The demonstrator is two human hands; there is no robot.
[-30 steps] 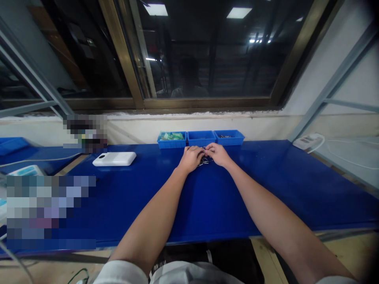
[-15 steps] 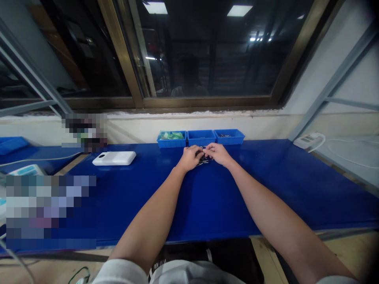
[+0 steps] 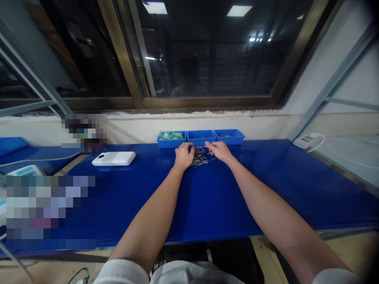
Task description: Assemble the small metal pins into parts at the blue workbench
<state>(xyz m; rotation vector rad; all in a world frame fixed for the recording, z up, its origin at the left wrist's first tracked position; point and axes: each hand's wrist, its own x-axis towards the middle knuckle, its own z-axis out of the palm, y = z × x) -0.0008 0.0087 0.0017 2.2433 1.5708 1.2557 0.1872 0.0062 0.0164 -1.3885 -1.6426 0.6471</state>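
Observation:
A loose pile of thin, dark and silvery metal pins lies on the blue tabletop between my hands. At the pile's left edge rests my left hand, its fingers bent and its thumb slightly apart, with no held thing visible. My right hand is over the pile's right side, thumb and forefinger pinched together. A thin pin shows close to those fingertips, but whether they grip it is too small to tell. Just behind the hands stand three blue bins: a left bin with green-and-clear pieces, a middle bin, and a right bin with small metal parts.
A white flat device lies left on the blue table. At the right back is a white power strip with a cable. Behind the table are a wall and a window. Metal frame bars rise at both sides.
My hands, together over the pins half a second ago, have parted. The left moved slightly left, the right slightly right, and more of the pile now shows between them.

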